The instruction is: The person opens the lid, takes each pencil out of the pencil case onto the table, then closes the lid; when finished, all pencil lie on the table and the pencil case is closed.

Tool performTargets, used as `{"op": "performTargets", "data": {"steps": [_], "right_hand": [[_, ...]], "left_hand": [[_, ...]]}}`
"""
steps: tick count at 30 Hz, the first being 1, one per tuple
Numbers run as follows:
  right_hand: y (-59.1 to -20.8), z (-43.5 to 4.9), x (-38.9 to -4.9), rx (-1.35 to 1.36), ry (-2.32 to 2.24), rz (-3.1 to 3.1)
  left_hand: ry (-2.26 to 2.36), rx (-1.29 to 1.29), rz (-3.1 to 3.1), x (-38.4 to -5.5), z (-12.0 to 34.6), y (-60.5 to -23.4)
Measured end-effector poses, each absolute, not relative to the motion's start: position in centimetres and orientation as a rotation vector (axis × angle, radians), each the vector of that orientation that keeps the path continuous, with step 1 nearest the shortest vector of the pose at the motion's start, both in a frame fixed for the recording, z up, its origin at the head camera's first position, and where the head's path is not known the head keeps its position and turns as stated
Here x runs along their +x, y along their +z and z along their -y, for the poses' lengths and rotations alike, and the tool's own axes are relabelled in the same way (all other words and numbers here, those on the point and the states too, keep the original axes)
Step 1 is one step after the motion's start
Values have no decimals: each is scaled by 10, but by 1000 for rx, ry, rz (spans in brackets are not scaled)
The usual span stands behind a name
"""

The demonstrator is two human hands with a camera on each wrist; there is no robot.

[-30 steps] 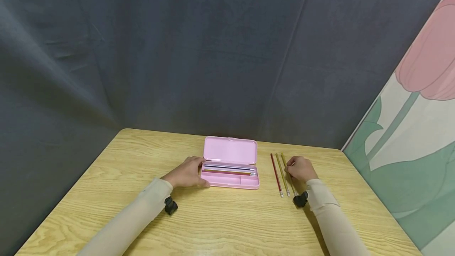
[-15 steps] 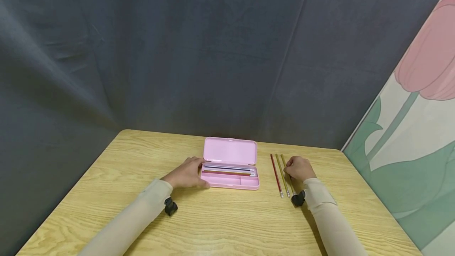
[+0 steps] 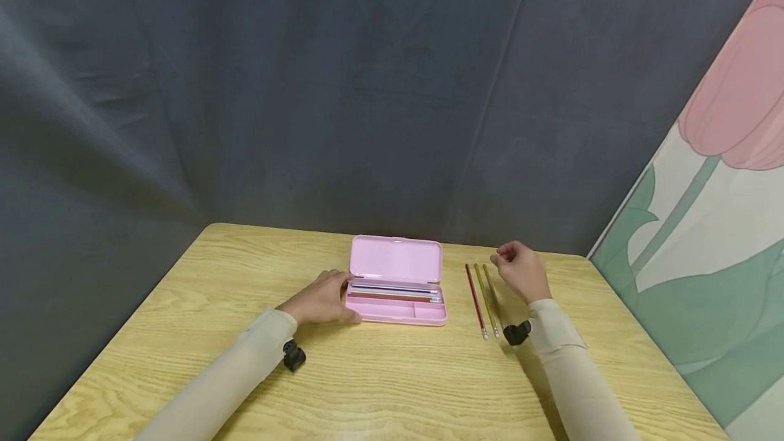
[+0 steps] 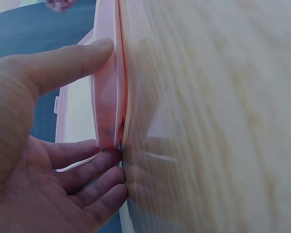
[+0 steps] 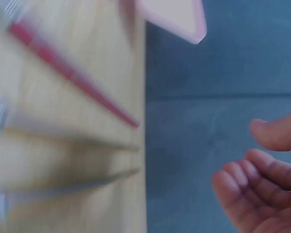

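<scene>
My left hand [image 3: 321,299] steadies the left end of an open pink pencil case [image 3: 398,321], thumb [image 4: 82,60] on its front wall and fingers [image 4: 89,177] round the end. Several pencils [image 3: 392,297] lie lengthwise in the case's rear compartment. To its right, a red pencil [image 3: 475,298] and two yellow ones lie side by side, erasers toward me. Above the rightmost yellow pencil [image 3: 492,288] hovers my right hand [image 3: 520,269], holding nothing. Its fingers are loosely bent, with the thumb apart from them in the right wrist view.
The pencil case's lid [image 3: 397,257] leans back on its hinge. Two small front compartments [image 3: 431,309] of the case show their pink floor. A dark curtain [image 3: 343,101] hangs behind the wooden table [image 3: 380,386], and a tulip-print panel [image 3: 723,223] borders it on the right.
My right hand has come off the rightmost yellow pencil and risen up and away toward the back. The left hand and the pencil case have stayed where they were.
</scene>
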State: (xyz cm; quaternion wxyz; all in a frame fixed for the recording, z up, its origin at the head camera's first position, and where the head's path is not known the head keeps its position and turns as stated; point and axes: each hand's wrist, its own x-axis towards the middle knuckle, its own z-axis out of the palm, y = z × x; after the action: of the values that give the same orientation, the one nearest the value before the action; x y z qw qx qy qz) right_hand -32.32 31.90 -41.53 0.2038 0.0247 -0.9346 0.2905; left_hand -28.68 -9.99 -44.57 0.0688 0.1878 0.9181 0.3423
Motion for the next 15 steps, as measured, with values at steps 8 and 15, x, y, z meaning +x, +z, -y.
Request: {"op": "performTargets", "data": {"steps": [8,15], "right_hand": [[-397,-282,-319,136,952,2454],[-392,-248,-323,238,1039,2447]], "left_hand": [[993,557,-2756,-286,98,-445],[970,564,-2762,-287,93,-442]]}}
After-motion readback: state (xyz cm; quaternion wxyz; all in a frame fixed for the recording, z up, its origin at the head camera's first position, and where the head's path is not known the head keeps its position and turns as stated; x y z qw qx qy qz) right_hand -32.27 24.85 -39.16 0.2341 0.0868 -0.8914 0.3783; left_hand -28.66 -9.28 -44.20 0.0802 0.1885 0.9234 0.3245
